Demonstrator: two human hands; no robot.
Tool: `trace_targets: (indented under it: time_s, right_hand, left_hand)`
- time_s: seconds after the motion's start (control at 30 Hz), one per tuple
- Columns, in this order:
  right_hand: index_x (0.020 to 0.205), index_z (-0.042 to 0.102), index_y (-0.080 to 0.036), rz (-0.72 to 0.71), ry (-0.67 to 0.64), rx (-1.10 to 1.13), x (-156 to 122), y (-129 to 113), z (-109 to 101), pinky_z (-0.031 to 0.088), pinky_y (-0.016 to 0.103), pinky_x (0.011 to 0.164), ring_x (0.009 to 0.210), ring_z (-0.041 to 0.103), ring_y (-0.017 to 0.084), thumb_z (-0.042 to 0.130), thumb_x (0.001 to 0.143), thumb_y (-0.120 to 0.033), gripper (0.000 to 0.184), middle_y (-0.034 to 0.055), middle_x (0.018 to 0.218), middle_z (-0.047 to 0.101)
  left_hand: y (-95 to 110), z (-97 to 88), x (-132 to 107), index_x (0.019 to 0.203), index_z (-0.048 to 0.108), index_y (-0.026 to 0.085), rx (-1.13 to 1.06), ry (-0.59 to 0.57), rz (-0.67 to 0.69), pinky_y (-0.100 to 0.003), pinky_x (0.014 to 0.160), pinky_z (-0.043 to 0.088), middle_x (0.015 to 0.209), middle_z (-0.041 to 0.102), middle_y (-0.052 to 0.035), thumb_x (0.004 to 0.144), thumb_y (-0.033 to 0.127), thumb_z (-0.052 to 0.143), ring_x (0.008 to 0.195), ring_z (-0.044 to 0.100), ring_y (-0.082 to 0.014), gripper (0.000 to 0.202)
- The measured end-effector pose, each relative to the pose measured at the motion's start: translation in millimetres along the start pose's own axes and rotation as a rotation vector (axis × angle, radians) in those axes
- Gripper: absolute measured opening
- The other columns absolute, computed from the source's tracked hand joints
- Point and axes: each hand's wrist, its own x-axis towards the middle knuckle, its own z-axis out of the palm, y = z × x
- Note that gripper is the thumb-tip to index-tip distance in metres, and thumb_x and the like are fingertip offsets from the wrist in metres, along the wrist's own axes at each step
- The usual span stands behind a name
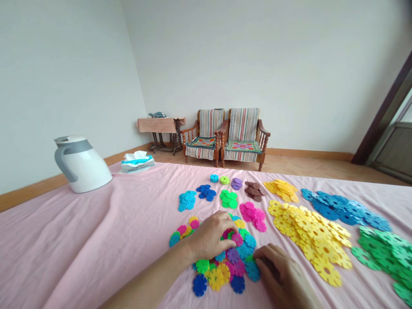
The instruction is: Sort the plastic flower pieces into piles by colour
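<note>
My left hand (214, 234) reaches over a pile of mixed-colour plastic snowflake discs (215, 279). Its thumb and fingers close on a pink snowflake disc (237, 239) at the top of the pile. My right hand (285, 274) rests at the pile's right edge, beside a blue disc (252, 271). Its fingers are curled in, and whatever they may hold is hidden. Beyond the pile lie small single-colour heaps: pink discs (253, 215), bright green discs (228, 198), light blue discs (187, 200), dark blue discs (206, 192) and brown discs (254, 191).
Larger heaps of yellow discs (317, 236), blue discs (347, 208) and green discs (388, 251) spread to the right. A white-grey jug (88, 167) and a tissue box (138, 163) stand at left on the pink cloth (128, 240). Two armchairs (243, 128) are behind.
</note>
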Motion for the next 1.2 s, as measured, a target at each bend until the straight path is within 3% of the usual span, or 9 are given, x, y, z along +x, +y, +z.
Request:
trace_targets:
  time_s: [0.2, 0.3, 0.57, 0.8, 0.9, 1.03, 1.2]
  right_hand:
    - [0.074, 0.057, -0.021, 0.003, 0.004, -0.002, 0, -1, -1, 0.041, 0.027, 0.061, 0.068, 0.056, 0.017, 0.04, 0.089, -0.035, 0.027, 0.0034, 0.071, 0.059]
    - [0.075, 0.056, -0.021, 0.002, -0.018, -0.021, 0, -1, -1, 0.041, 0.027, 0.062, 0.069, 0.057, 0.017, 0.039, 0.09, -0.035, 0.026, 0.0034, 0.072, 0.059]
    - [0.078, 0.057, -0.021, 0.003, -0.067, -0.057, 2, -3, -5, 0.041, 0.026, 0.065, 0.073, 0.058, 0.017, 0.04, 0.09, -0.03, 0.022, 0.0029, 0.074, 0.06]
    - [0.075, 0.056, -0.021, -0.019, -0.008, -0.041, 3, 2, 0, 0.04, 0.026, 0.063, 0.07, 0.056, 0.016, 0.04, 0.089, -0.028, 0.022, 0.0023, 0.073, 0.059]
    - [0.075, 0.055, -0.021, -0.028, -0.006, -0.03, 2, 2, 0, 0.039, 0.026, 0.063, 0.07, 0.056, 0.016, 0.04, 0.089, -0.027, 0.021, 0.0023, 0.073, 0.059]
    - [0.076, 0.055, -0.021, -0.003, -0.038, -0.045, 2, -2, -3, 0.039, 0.027, 0.064, 0.072, 0.056, 0.016, 0.04, 0.089, -0.027, 0.021, 0.0023, 0.074, 0.058]
    - [0.078, 0.055, -0.021, 0.01, -0.069, -0.037, 2, -5, -5, 0.039, 0.027, 0.065, 0.073, 0.056, 0.017, 0.039, 0.09, -0.027, 0.021, 0.0026, 0.076, 0.058]
  left_hand:
    - [-2, 6.7, 4, 0.078, 0.062, 0.017, -0.207, 0.052, -0.165, -0.022, 0.06, 0.042, 0.073, 0.061, 0.0001, 0.071, 0.021, 0.067, 0.067, 0.055, -0.0125, 0.01]
    - [-8, 11.2, 13, 0.074, 0.061, 0.015, -0.337, 0.137, -0.224, -0.02, 0.057, 0.042, 0.068, 0.061, 0.001, 0.072, 0.019, 0.063, 0.062, 0.055, -0.0106, 0.005]
    - [-19, 28.5, 78, 0.068, 0.062, 0.013, -0.294, 0.289, -0.33, -0.02, 0.057, 0.045, 0.064, 0.064, -0.0013, 0.066, 0.007, 0.057, 0.061, 0.059, -0.0118, 0.009]
    - [-13, 49.3, 117, 0.067, 0.065, 0.015, -0.217, 0.303, -0.326, -0.023, 0.06, 0.047, 0.066, 0.068, -0.0026, 0.064, 0.008, 0.057, 0.063, 0.061, -0.014, 0.011]
    - [-11, 50.6, 116, 0.069, 0.066, 0.016, -0.189, 0.305, -0.323, -0.023, 0.061, 0.047, 0.068, 0.068, -0.0025, 0.065, 0.008, 0.057, 0.064, 0.061, -0.0144, 0.013]
    - [-14, 35.5, 97, 0.076, 0.068, 0.016, -0.153, 0.353, -0.277, -0.023, 0.063, 0.047, 0.073, 0.069, -0.0027, 0.071, 0.012, 0.055, 0.066, 0.061, -0.0136, 0.014]
    - [-21, 4.1, 53, 0.076, 0.069, 0.015, -0.151, 0.164, -0.225, -0.021, 0.06, 0.044, 0.07, 0.068, -0.0018, 0.07, 0.011, 0.053, 0.063, 0.059, -0.0127, 0.017]
